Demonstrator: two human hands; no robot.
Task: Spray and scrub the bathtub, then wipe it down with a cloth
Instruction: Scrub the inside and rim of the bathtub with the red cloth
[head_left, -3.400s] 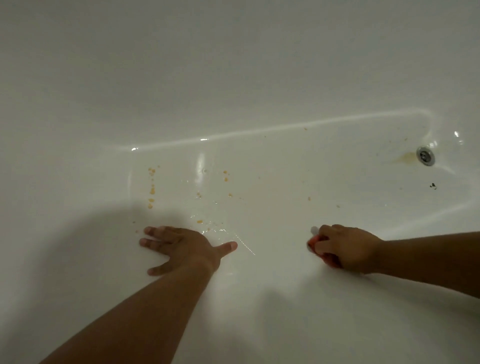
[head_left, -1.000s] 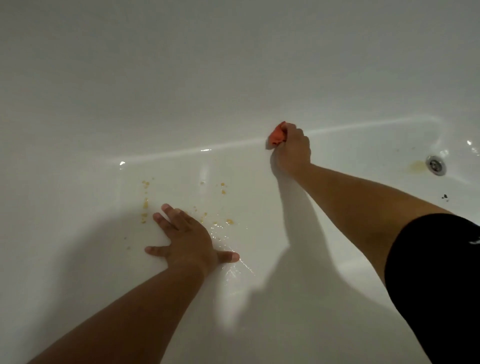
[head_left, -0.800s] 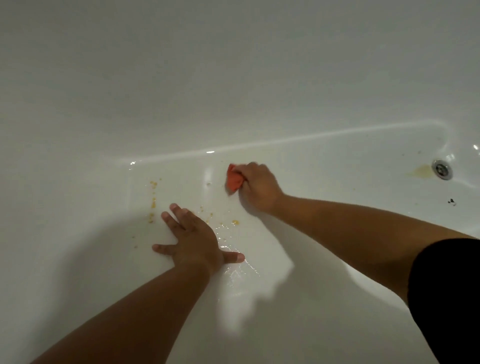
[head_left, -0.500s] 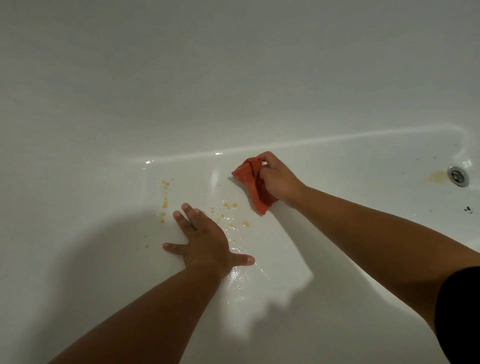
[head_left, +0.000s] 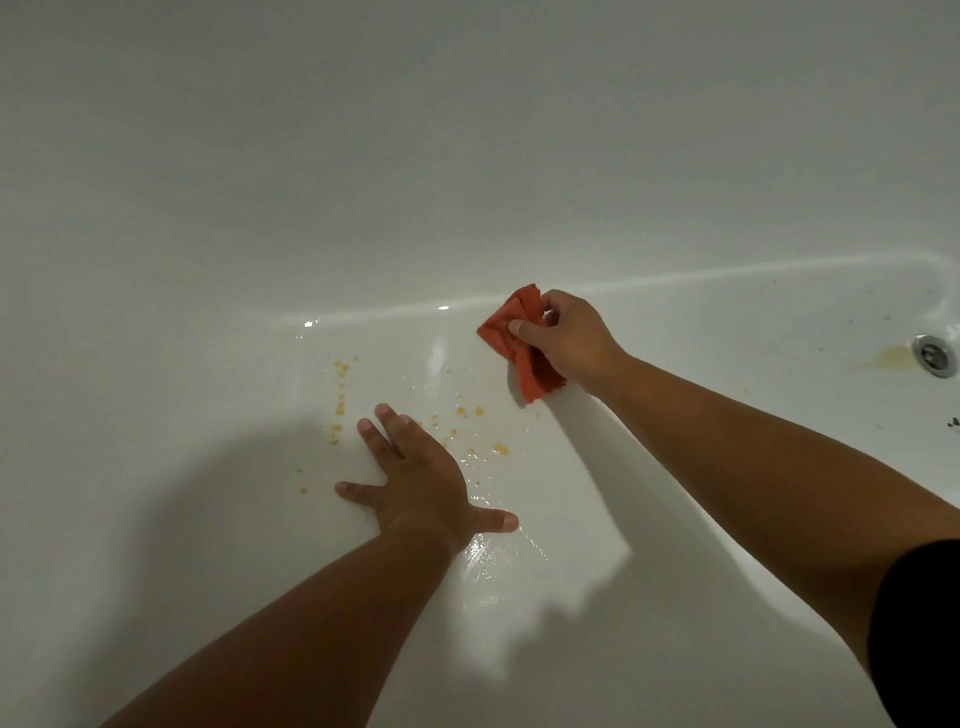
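Red cloth (head_left: 535, 376) pinched by fingers of right hand (head_left: 574, 340), left hand (head_left: 423, 488) fingers spread on seemingly wet bathtub (head_left: 701, 364)

Open bathtub floor (head_left: 727, 338) toward drain (head_left: 935, 356)

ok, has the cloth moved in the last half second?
Yes. The cloth, gripped by the right hand, slid up, away from the yellow specks, and now reaches the seam.
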